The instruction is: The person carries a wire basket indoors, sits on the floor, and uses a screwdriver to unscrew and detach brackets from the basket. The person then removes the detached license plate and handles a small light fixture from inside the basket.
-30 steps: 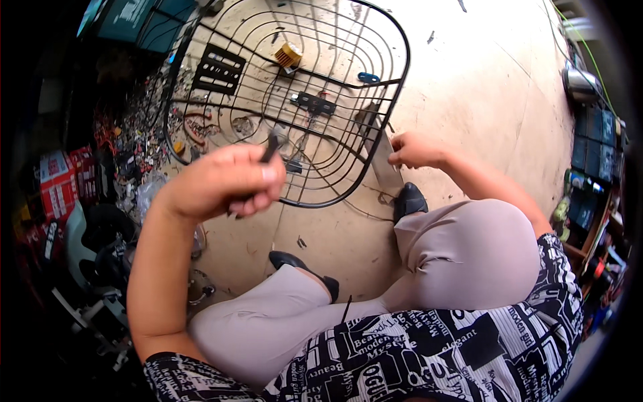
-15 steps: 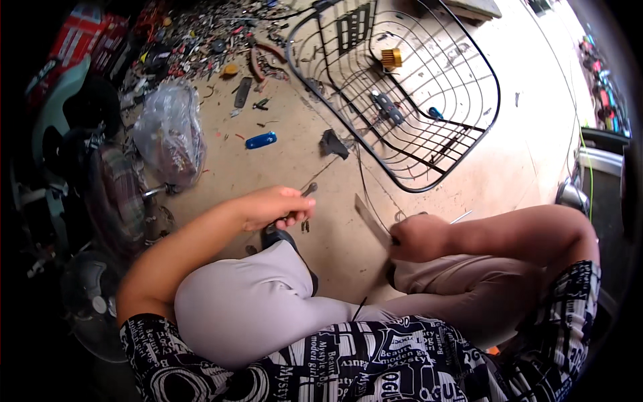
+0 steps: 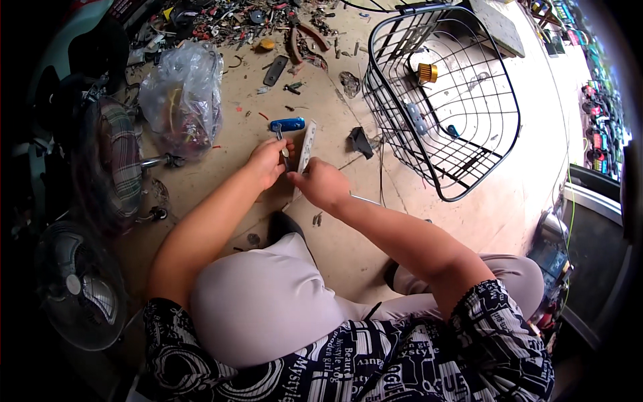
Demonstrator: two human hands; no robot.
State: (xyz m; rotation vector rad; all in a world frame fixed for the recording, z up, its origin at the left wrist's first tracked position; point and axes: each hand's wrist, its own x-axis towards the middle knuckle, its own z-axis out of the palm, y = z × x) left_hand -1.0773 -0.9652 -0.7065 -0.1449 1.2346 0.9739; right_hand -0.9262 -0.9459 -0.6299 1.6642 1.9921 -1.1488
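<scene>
In my left hand is a thin metal piece with a rounded end, pinched between closed fingers; its exact kind is unclear. My right hand, closed and close beside the left, grips a long flat metal blade that stands up from the fist. Its handle is hidden by my fingers. Just beyond the left hand's fingertips a blue oblong object lies on the floor. To the right of the blade is a black scrap.
A black wire basket lies at the far right, a ribbed golden part inside it. Pliers and scattered small parts cover the far floor. On the left are a clear plastic bag and a fan.
Both hands have moved forward, and the right has swung left with the blade, now side by side with the left. My view has shifted, so the basket appears further right.
</scene>
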